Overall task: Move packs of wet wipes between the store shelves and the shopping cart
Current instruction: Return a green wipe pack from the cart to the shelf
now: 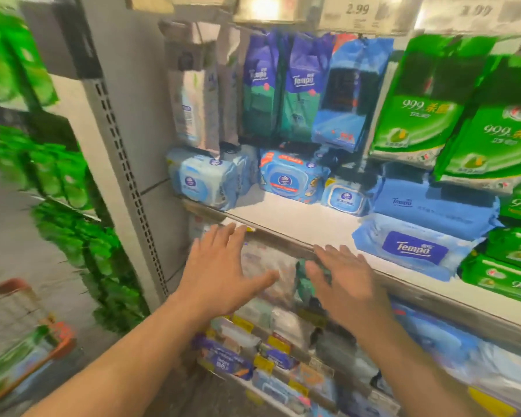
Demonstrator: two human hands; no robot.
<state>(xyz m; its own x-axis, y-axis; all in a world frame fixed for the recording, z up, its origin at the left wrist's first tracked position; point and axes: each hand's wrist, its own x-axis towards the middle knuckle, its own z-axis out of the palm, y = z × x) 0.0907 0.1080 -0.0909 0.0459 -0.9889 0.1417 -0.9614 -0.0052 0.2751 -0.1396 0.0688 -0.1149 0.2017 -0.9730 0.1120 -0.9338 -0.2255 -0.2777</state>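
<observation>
**Both hands spread open before the wet-wipe shelf**

The packs of wet wipes are being shown on a white shelf [298, 218] at chest height. A pale blue pack [203, 182] with a rounded lid label is lying at the left end, its front corner reaching the shelf edge. Just right of it, further back, a brighter blue pack [292, 177] with an orange-trimmed lid is being displayed, and beside that a smaller white-lidded pack [343, 197]. A large blue Tempo pack [415, 245] is lying flat near the front edge, with another blue pack stacked behind it. Green packs [506, 278] marked 999 are being crowded against the right side. Tall purple-and-green Tempo pouches [283, 85] are being hung above the rear row.

Open shelf surface is being left between the pale blue pack and the Tempo pack, running from the front lip back to the lidded packs.

The left hand [220, 266] and the right hand [343, 281] are being held out below the shelf lip, fingers straight and spread, palms down; nothing is being gripped by either. A shopping cart [24, 335] with orange trim is being seen, blurred, at lower left, well apart from the hands.
</observation>
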